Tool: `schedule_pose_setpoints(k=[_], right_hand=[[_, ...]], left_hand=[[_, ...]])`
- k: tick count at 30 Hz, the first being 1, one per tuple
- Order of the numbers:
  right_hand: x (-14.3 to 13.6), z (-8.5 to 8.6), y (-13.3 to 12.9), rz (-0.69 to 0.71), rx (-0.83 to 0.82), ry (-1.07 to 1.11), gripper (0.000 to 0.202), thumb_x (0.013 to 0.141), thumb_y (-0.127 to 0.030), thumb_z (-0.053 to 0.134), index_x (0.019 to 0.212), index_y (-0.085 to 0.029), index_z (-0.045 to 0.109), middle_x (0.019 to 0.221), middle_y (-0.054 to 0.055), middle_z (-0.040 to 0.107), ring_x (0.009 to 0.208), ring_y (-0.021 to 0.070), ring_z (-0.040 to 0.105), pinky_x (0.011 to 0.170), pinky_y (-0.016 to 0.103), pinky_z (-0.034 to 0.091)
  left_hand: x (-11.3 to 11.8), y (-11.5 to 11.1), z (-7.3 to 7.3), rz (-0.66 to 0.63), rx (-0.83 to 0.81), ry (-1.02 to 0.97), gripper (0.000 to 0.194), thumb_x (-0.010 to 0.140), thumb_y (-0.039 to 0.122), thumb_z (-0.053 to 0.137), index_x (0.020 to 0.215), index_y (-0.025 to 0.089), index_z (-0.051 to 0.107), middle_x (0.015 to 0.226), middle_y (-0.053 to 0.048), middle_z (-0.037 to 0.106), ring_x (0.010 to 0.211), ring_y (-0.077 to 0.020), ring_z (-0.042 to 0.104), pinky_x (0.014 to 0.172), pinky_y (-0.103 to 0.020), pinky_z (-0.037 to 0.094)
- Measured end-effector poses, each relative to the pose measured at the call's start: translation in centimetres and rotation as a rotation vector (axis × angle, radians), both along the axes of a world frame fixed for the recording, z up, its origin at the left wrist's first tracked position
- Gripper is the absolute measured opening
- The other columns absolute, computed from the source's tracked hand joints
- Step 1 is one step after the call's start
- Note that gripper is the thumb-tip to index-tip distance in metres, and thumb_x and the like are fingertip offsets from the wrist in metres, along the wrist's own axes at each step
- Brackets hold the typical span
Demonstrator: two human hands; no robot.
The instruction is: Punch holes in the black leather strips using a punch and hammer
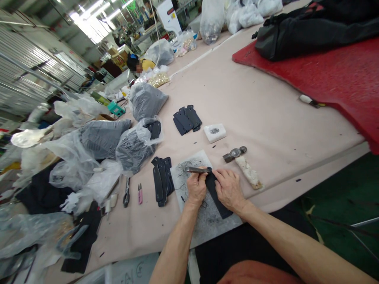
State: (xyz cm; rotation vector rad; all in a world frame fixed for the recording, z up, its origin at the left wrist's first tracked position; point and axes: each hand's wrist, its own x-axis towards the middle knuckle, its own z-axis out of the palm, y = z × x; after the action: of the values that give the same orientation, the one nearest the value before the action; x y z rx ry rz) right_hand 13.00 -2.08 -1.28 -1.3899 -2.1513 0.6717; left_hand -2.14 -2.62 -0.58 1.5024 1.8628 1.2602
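Note:
My left hand (196,187) is closed round a metal punch-like tool (196,170), whose far end meets the top of a black strip (218,197). My right hand (229,187) presses on that strip from the right, fingers near its upper end. Under both lies a grey, marked board (197,157). To the right rests a hammer (235,153) with a wrapped handle. A white block (214,133) with a dark smudge sits beyond the board. Black cut pieces (162,180) are stacked at the board's left, and more dark pieces (187,119) lie farther back.
Pink-handled snips (140,194) and a dark tool (126,193) lie left of the stack. Plastic bags (134,148) crowd the table's left side. A red sheet (331,79) bears a black bag (296,37) at right. A person (145,65) is in the background.

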Motion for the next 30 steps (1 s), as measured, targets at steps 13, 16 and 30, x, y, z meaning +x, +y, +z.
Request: schedule_pose_setpoints(k=[13, 16, 30], right_hand=[[0.14, 0.41, 0.17, 0.000, -0.021, 0.009, 0.045, 0.090, -0.020, 0.049, 0.133, -0.021, 0.058, 0.125, 0.011, 0.061, 0.111, 0.0278, 0.049, 0.094, 0.042, 0.032], [0.13, 0.42, 0.16, 0.000, -0.025, 0.027, 0.044, 0.090, -0.020, 0.048, 0.133, -0.020, 0.058, 0.126, 0.011, 0.061, 0.112, 0.0276, 0.049, 0.094, 0.042, 0.031], [0.10, 0.42, 0.13, -0.004, -0.031, 0.028, 0.045, 0.090, -0.020, 0.047, 0.134, -0.019, 0.057, 0.126, 0.012, 0.061, 0.111, 0.0278, 0.049, 0.094, 0.042, 0.030]], left_hand=[[-0.20, -0.34, 0.75, 0.028, -0.009, 0.028, 0.022, 0.092, 0.031, 0.053, 0.097, 0.020, 0.071, 0.101, -0.008, 0.075, 0.098, -0.0237, 0.069, 0.094, -0.043, 0.054], [-0.24, -0.34, 0.66, 0.030, -0.027, 0.005, 0.022, 0.091, 0.033, 0.055, 0.098, 0.020, 0.071, 0.102, -0.008, 0.075, 0.099, -0.0242, 0.069, 0.095, -0.043, 0.054], [0.03, -0.21, 0.29, -0.004, -0.004, 0.067, 0.019, 0.090, 0.030, 0.056, 0.098, 0.020, 0.070, 0.102, -0.008, 0.075, 0.098, -0.0235, 0.070, 0.094, -0.042, 0.054]])
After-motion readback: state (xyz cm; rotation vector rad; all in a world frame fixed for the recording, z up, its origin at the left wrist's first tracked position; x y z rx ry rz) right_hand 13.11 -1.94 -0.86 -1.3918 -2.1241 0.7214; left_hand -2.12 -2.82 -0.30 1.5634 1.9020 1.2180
